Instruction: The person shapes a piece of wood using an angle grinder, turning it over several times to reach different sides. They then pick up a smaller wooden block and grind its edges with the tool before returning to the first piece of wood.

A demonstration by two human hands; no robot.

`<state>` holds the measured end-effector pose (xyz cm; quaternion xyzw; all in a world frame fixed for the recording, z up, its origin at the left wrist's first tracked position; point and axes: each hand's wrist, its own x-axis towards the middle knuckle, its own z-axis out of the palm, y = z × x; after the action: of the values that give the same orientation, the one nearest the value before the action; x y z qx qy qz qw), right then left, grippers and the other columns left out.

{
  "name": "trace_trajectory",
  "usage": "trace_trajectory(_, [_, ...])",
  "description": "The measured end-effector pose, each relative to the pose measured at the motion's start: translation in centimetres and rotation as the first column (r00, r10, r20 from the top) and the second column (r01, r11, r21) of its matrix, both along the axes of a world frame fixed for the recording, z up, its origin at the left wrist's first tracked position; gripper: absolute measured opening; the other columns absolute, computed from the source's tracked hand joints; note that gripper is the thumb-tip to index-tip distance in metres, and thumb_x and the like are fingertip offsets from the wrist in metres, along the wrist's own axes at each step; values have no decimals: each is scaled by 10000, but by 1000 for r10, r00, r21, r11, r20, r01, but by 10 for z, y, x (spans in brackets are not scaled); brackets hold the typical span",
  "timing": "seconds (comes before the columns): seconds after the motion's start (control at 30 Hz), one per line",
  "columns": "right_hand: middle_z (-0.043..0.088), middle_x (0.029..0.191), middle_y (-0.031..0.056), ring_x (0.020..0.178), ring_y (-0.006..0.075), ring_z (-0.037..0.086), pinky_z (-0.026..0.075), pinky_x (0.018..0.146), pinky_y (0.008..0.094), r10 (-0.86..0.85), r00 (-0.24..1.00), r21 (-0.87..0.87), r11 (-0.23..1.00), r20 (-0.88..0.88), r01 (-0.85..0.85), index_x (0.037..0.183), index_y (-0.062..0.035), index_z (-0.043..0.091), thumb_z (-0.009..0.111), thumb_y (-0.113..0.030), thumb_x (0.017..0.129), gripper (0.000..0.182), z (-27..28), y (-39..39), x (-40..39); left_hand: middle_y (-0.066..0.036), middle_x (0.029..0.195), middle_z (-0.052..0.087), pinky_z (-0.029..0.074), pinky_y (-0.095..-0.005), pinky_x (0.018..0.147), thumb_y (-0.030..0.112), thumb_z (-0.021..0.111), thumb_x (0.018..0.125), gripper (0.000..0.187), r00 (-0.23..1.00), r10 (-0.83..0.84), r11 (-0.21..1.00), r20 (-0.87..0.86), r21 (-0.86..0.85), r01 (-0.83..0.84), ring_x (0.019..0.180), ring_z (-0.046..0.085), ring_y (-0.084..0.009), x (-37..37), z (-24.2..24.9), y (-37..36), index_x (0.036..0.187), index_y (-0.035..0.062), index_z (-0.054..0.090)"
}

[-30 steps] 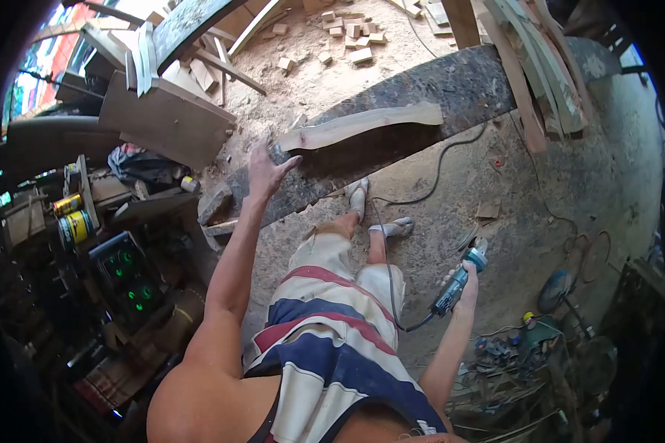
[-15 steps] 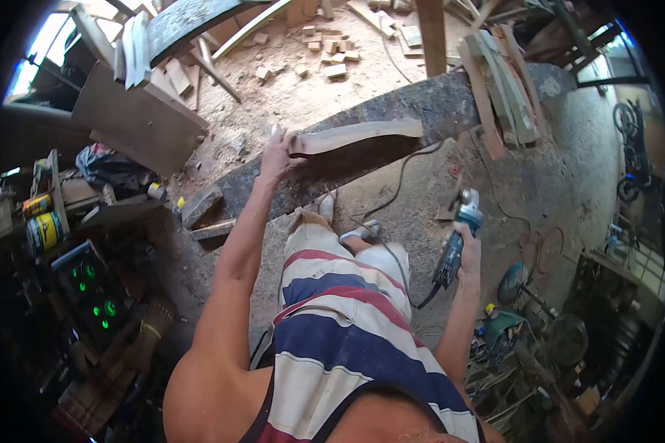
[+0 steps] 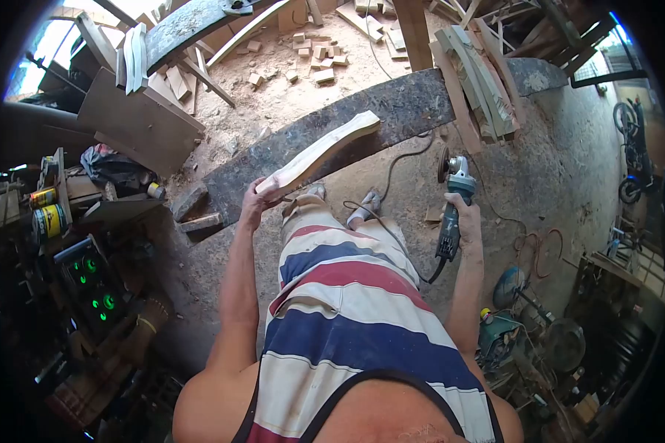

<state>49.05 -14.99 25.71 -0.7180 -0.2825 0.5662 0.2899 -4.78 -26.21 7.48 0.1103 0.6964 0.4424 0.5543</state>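
My left hand [image 3: 257,198] grips the near left end of a pale, curved wooden piece [image 3: 319,151], which slants up to the right over the dark workbench [image 3: 414,103]. My right hand [image 3: 462,214] is wrapped round the body of a teal and black angle grinder [image 3: 458,184], held to the right of the bench's near edge. The grinder's disc [image 3: 443,165] points up, away from me, and its black cord loops down past my legs.
Several curved boards [image 3: 476,81] lie stacked across the bench's right part. Small wood blocks [image 3: 321,59] litter the dusty floor beyond. At the bench's left end sits a wood block [image 3: 191,201]. The cord [image 3: 393,173] runs near my feet.
The wooden piece has swung from nearly level to a slant, its left end now closer to me. My left hand has moved down and left with it. The grinder has shifted slightly left and turned.
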Motion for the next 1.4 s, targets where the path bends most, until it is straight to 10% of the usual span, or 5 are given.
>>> trace_trajectory(0.27, [704, 782, 34, 602, 144, 691, 553, 552, 311, 219, 972, -106, 972, 89, -210, 975, -34, 732, 890, -372, 887, 383, -25, 29, 30, -122, 1310, 744, 663, -463, 1011, 281, 867, 989, 504, 805, 134, 984, 578, 18, -177, 1147, 760, -273, 12, -41, -8, 1412, 72, 692])
trace_trajectory(0.4, [652, 774, -8, 636, 104, 631, 500, 610, 287, 366, 921, -62, 931, 133, -361, 959, -52, 724, 887, -385, 878, 379, -3, 37, -19, -115, 1274, 769, 689, -432, 980, 178, 888, 960, 492, 992, 33, 975, 118, 217, -58, 1168, 763, -258, 14, 53, 38, 1383, 41, 677])
trace_trajectory(0.6, [697, 860, 1, 747, 126, 636, 517, 708, 320, 644, 742, 85, 742, 188, -665, 1108, -19, 748, 864, -351, 871, 424, -4, 57, -112, -69, 1243, 799, 619, -306, 985, 196, 967, 901, 555, 880, -285, 862, -380, 299, 409, 1109, 742, -126, -25, 166, 68, 1356, 6, 712])
trace_trajectory(0.97, [802, 1155, 244, 1088, 423, 767, 588, 990, 475, 820, 533, 208, 496, 206, -843, 1261, -29, 742, 833, -455, 828, 615, 37, 87, -230, -72, 1111, 833, 623, -317, 920, 235, 963, 905, 465, 621, -462, 771, -632, 59, 634, 1022, 756, -112, -5, 219, 93, 1278, 49, 757])
trace_trajectory(1.4, [808, 1151, 245, 1088, 416, 776, 598, 996, 482, 838, 444, 104, 435, 316, -894, 1284, -42, 753, 846, -509, 820, 664, 37, 99, -238, -63, 1132, 836, 633, -322, 939, 223, 963, 903, 453, 666, -445, 799, -599, 70, 597, 1048, 764, -116, -11, 207, 86, 1276, 65, 761])
